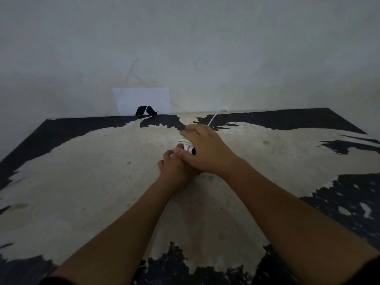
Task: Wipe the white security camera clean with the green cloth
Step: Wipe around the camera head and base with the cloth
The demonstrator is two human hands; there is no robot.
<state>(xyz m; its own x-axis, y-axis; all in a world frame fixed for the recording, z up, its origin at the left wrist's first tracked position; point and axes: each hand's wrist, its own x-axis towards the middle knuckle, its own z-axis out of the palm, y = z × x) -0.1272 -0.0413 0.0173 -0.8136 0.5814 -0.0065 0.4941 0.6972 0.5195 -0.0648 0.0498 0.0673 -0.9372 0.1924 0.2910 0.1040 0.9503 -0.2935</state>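
Mid-wipe, by the look of it. Best done with the white security camera (188, 148) held steady from below while the green cloth (184, 140) rubs over the top and round the sides; light pressure only near the dark lens, and no tugging against the white cable (213, 117) trailing toward the far edge of the bench (82, 171).

Camera near the middle of the bench, toward the far edge, almost wholly hidden between both hands. Only a small white patch and the dark lens showing, just under the right hand (202, 150). Right grip curled over the cloth, pressing it on the camera top, fingers partly spread. Left hand (174, 167) tucked beneath the right, its grip apparently closed round the camera's near underside; cannot tell exactly how. White paper (141, 99) propped against the wall, well apart.
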